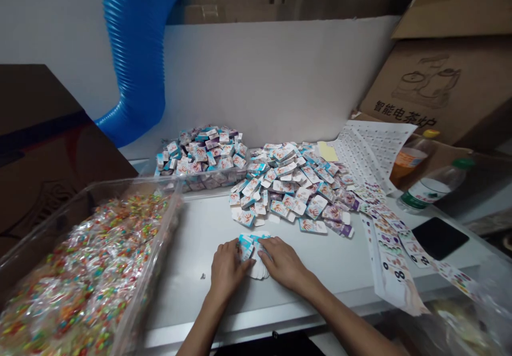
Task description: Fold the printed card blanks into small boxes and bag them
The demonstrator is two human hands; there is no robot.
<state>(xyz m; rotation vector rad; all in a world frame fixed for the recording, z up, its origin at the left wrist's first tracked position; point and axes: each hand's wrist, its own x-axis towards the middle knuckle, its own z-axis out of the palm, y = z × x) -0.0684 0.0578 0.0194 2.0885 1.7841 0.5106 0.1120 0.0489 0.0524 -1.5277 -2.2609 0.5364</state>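
Observation:
Both hands are at a small bunch of flat blue-and-white cartons (pixel 259 268) near the front of the white table. My left hand (pixel 226 268) grips the left side of the bunch, its fingers over a blue printed carton and its thumb pointing inward. From the right, my right hand (pixel 285 263) has its fingers and thumb closed on the other part. The cartons lie fanned and overlapping between the hands, with white ends towards me. Just beyond them spreads a loose heap of similar small printed cartons (pixel 294 199), blue and purple.
A clear tub (pixel 216 176) holds more small cartons at the back. At left stands a large clear bin (pixel 173 212) of wrapped colourful pieces. Sticker sheets (pixel 394 260), a black phone (pixel 440 237), bottles (pixel 426 193) and cardboard boxes (pixel 440 89) line the right. A blue hose (pixel 138 52) hangs behind.

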